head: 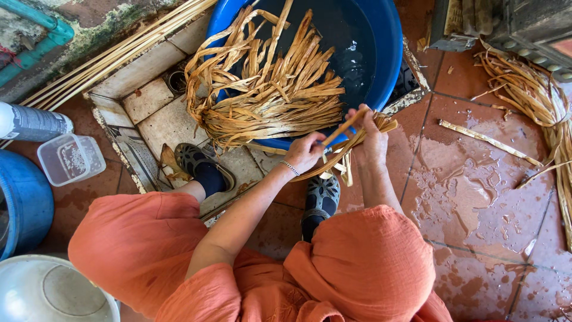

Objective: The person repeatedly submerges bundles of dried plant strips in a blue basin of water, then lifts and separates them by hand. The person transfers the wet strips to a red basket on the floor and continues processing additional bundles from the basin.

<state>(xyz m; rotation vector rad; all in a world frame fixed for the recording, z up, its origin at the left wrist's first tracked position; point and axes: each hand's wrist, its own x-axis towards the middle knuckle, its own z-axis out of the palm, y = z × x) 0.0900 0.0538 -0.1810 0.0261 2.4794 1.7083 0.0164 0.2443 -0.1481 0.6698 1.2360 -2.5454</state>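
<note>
Both hands meet at the near rim of the blue basin (390,65). My left hand (305,152) is pinched together on one thin tan strip (342,127) that slants up toward one o'clock. My right hand (370,140) is clamped around a small bundle of strips (351,149), whose ends stick out at nine o'clock and three o'clock of the fist. At eleven o'clock from the hands I see a big heap of fibre strips (271,83) draped over the basin's edge, half in the dark water. Below the hands, at six o'clock, my sandalled foot (322,197) rests on the wet red tile floor (476,203). Orange trousers (363,262) cover my knees. At three o'clock, well apart, lies a loose pile of strips (536,95). At nine o'clock, well apart, stands a clear plastic tub (70,158), near a blue barrel (24,203).
</note>
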